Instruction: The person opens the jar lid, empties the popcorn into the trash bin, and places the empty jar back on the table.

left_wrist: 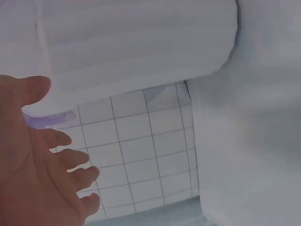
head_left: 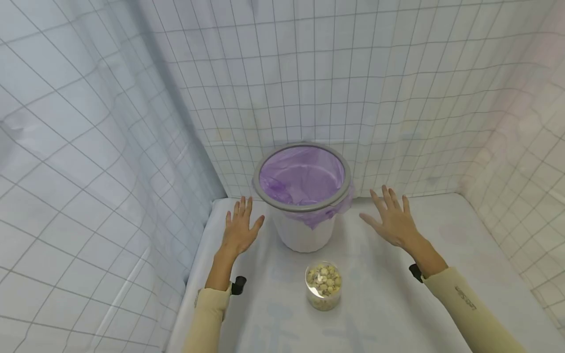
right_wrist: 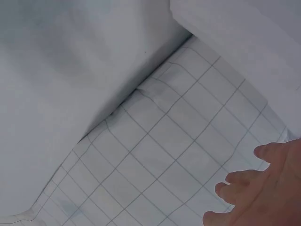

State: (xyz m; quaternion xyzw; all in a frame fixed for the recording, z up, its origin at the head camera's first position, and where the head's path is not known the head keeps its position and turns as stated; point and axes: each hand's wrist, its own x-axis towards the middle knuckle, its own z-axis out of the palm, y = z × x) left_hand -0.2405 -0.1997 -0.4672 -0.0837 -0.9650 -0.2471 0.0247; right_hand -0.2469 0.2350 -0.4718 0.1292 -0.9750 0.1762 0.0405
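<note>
A white trash bin with a grey rim stands at the back of the white table, lined with a purple bag that hangs over its rim. In front of it sits a clear round tub filled with pale yellow pieces. My left hand hovers to the left of the bin, fingers spread and holding nothing. On the opposite side my right hand is likewise spread and empty, apart from the bin. The left wrist view shows the bin's side beyond the left thumb.
White cloth walls with a grey grid enclose the table at the back, left and right. A black strap piece sits at the left wrist, and another at the right.
</note>
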